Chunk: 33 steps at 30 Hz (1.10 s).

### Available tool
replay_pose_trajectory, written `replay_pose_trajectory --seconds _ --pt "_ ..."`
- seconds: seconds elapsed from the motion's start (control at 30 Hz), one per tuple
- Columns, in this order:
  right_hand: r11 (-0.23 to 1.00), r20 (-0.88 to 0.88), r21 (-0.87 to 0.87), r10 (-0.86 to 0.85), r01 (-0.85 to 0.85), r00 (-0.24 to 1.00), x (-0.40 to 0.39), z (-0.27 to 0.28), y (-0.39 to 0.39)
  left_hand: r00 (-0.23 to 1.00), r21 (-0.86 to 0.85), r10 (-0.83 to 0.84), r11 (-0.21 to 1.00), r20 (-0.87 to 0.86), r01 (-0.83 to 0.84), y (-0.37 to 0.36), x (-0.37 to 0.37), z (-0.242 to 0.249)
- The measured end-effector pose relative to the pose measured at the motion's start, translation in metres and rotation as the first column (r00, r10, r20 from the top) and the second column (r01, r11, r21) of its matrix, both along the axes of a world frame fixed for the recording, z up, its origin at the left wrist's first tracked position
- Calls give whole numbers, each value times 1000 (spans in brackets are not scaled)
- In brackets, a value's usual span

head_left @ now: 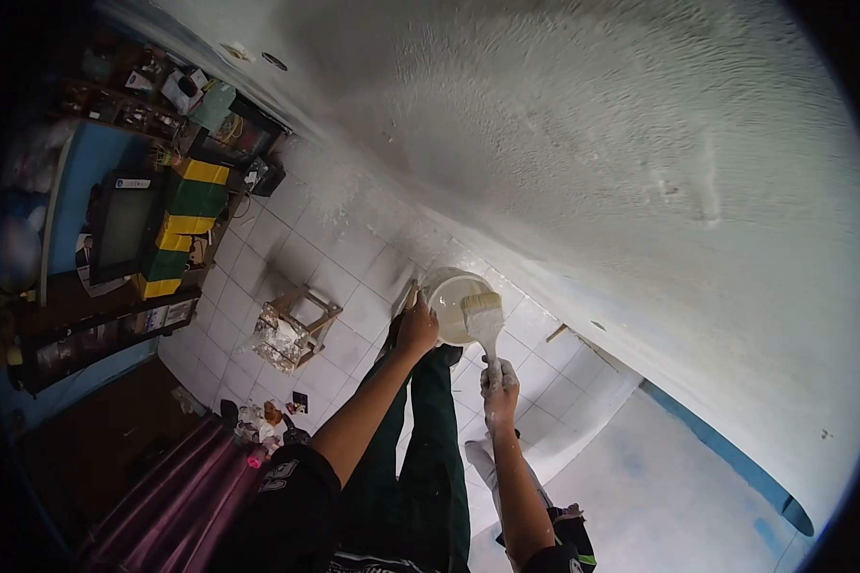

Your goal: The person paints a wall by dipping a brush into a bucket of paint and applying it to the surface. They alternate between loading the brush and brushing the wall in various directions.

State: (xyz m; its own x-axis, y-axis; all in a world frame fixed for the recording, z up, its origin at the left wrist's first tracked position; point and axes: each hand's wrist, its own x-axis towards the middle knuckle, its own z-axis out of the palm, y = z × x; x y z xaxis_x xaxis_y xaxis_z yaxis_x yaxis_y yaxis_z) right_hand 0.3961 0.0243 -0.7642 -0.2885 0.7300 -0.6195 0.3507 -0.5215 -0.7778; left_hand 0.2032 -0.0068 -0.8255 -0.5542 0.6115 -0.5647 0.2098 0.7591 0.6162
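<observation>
My left hand [418, 327] is closed on the left side of a pale paint bucket [440, 315], holding it in front of my legs. Whitish liquid shows inside the bucket. In my right hand [500, 384], which is stained with paint, I grip the handle of a wide paintbrush [484, 323]. Its bristles point away from me and overlap the bucket's right rim in this view. Beside both hands rises a white wall [583, 143] with a rough, streaky coating.
Left of me, a paint-spattered wooden stool [301, 329] stands on the white tiled floor [306, 229]. Beyond it is a cabinet with a television [127, 229] and a yellow-and-green striped box [198, 201]. Purple curtain-like cloth [177, 487] hangs at lower left, with small clutter [266, 420] near it.
</observation>
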Motion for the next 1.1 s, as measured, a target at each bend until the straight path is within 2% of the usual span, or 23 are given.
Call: replay_pose_trajectory --seconds 0.07,0.17,0.2,0.33,0.43,0.47,0.57,0.67,0.73,0.8,0.9,0.93,1.0,1.1 --pt "987 73 96 118 -125 990 0 -8 1 1000 10 4 1000 4 -4 5 -1 -10" --pt "853 316 423 176 -304 932 -9 -8 7 998 60 -12 998 -59 16 8 -2 -25" --pt "871 292 413 150 -265 945 -13 -5 8 995 86 -15 996 -98 23 9 -1 -33" --pt "735 435 516 219 -441 874 -14 -22 17 984 169 -8 985 -177 38 10 -3 -52" --pt "784 328 529 164 -325 930 -20 -18 15 997 77 11 997 -74 -5 16 -6 -41" --pt "794 347 514 152 -324 925 -22 -16 15 998 84 10 996 -68 -4 19 -9 -35" --pt "697 426 600 137 -393 894 -21 -26 15 999 102 11 995 -32 -8 18 -8 -34" --pt "869 217 473 44 -144 975 -23 -23 8 1000 106 10 994 -13 -9 21 -7 -36" --pt "974 31 215 -79 70 996 -15 -38 2 999 72 3 997 -50 0 19 -4 -44" --pt "969 -67 -84 -238 232 969 -12 -42 -2 998 118 -10 993 -61 17 18 -2 -43" --pt "968 23 -73 -241 242 970 -6 -34 -2 997 102 -20 994 -80 28 21 5 -31" --pt "969 -13 -60 -240 239 971 0 -33 -4 996 70 -30 997 -85 36 18 10 -24" --pt "976 13 27 -217 216 976 4 -33 -8 997 40 -10 999 -73 13 19 13 -10" --pt "972 -5 -25 -233 233 972 1 1 -7 998 5 -4 1000 -67 5 13 11 17"
